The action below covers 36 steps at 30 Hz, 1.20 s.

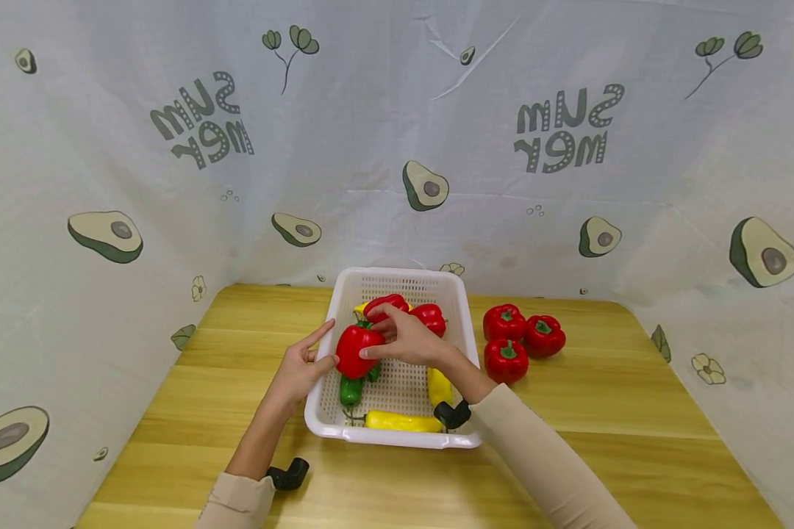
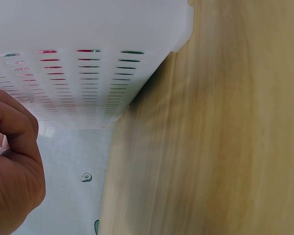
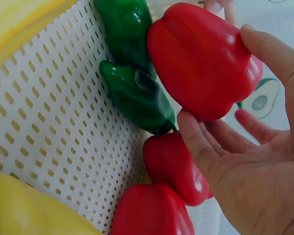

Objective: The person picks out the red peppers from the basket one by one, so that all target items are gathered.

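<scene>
My right hand (image 1: 406,338) grips a red bell pepper (image 1: 356,351) between thumb and fingers, above the left side of a white perforated basket (image 1: 471,323). The right wrist view shows this pepper (image 3: 206,61) tilted, with the thumb on one side and fingers below. My left hand (image 1: 298,375) is at the basket's left rim, index finger stretched out and thumb tip beside the pepper; whether it touches is unclear. Under the held pepper lie green peppers (image 3: 137,95). Two other red bell peppers (image 1: 428,319) sit towards the basket's back.
Yellow peppers (image 1: 403,422) lie along the basket's front and right sides. Three red bell peppers (image 1: 505,360) stand on the wooden table (image 1: 602,411) to the right of the basket. A printed cloth (image 1: 370,147) hangs behind the table.
</scene>
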Tool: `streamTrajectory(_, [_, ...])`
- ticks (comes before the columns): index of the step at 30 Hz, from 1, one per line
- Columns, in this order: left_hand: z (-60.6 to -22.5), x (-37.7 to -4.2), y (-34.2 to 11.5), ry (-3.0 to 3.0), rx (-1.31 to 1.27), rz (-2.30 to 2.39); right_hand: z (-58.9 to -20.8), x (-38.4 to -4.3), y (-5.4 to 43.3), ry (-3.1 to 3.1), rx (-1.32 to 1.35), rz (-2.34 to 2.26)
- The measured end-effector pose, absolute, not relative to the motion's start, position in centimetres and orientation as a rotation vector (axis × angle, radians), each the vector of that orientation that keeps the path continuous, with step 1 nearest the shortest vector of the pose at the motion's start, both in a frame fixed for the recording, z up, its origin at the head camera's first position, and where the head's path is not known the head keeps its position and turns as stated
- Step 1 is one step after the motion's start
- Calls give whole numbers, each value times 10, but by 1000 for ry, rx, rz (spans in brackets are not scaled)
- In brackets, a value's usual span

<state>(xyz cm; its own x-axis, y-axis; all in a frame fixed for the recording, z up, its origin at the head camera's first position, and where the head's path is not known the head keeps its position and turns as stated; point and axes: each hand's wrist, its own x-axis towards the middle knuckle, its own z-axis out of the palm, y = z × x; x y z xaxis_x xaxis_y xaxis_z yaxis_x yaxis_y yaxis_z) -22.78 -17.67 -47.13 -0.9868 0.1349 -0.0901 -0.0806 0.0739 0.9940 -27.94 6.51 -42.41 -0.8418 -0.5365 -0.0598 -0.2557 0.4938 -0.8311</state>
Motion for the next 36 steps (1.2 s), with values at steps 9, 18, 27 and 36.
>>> streamTrajectory(9, [-471, -228, -177, 2194, 60, 2027, -423, -277, 64, 2547, -622, -1170])
streamTrajectory(18, [-472, -229, -178, 2168, 72, 2045, -414, -273, 65, 2555, -621, -1189])
streamTrajectory(27, [-472, -230, -178, 2187, 42, 2051, -412, -267, 70, 2584, -597, -1215])
streamTrajectory(36, [-473, -230, -177, 2196, 63, 2048, -402, -260, 80, 2565, -695, -1258])
